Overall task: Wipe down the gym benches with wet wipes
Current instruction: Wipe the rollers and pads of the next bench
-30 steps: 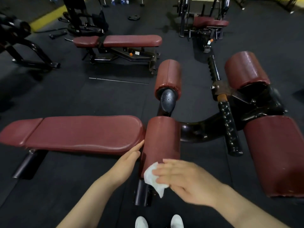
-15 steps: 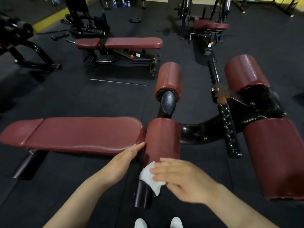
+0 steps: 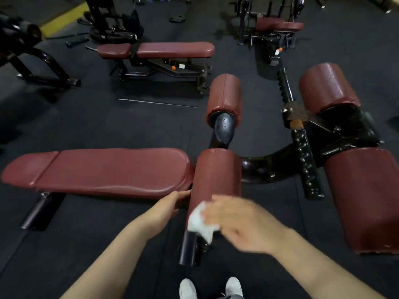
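A cylindrical maroon vinyl roller pad (image 3: 217, 182) on a glossy black steel frame (image 3: 267, 165) sits beside the long, flat maroon bench pad (image 3: 108, 171). The crumpled white wet wipe (image 3: 199, 223) lies on the roller's near end, pressed under the right hand (image 3: 244, 223), fingers extended and blurred. The left hand (image 3: 166, 207) touches the roller's side, fingers relaxed. The wipe has shifted slightly up the roller since half a second ago.

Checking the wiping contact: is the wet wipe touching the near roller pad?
Touching. The head view shows the right hand pressing the wet wipe flat against the near roller pad.
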The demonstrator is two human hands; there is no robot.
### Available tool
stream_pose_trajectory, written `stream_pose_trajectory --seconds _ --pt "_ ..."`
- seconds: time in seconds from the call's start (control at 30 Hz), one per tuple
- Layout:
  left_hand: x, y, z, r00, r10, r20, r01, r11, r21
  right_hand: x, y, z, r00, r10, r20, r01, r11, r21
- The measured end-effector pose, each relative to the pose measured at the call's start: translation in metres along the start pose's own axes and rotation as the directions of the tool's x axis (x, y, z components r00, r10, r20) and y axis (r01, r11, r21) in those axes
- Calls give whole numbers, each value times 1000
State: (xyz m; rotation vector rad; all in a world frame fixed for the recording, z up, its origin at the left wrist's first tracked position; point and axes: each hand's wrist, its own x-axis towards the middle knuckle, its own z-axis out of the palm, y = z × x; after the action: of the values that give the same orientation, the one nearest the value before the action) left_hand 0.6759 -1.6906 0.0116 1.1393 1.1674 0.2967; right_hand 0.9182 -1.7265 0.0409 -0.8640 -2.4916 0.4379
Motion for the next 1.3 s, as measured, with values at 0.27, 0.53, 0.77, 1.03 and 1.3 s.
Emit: stream_pose_trajectory --seconds 0.27,0.53,0.77,1.03,1.3 --pt "-1 17 0 979 151 -136 -137 985 104 45 60 -16 873 378 -308 -383 923 46" --pt "18 6 6 995 54 -79 -60 995 -83 -6 6 -7 995 -5 -99 -2 997 -72" --pt "17 -3 8 992 -94 -83 75 975 -208 42 56 -18 878 358 -316 -377 926 0" --pt "83 -23 -14 970 -167 -178 88 919 -385 -8 13 -9 987 53 -153 -59 998 -35" --pt "15 17 7 986 -64 -154 44 991 -127 53 62 -6 864 363 -348 -391 920 -11"
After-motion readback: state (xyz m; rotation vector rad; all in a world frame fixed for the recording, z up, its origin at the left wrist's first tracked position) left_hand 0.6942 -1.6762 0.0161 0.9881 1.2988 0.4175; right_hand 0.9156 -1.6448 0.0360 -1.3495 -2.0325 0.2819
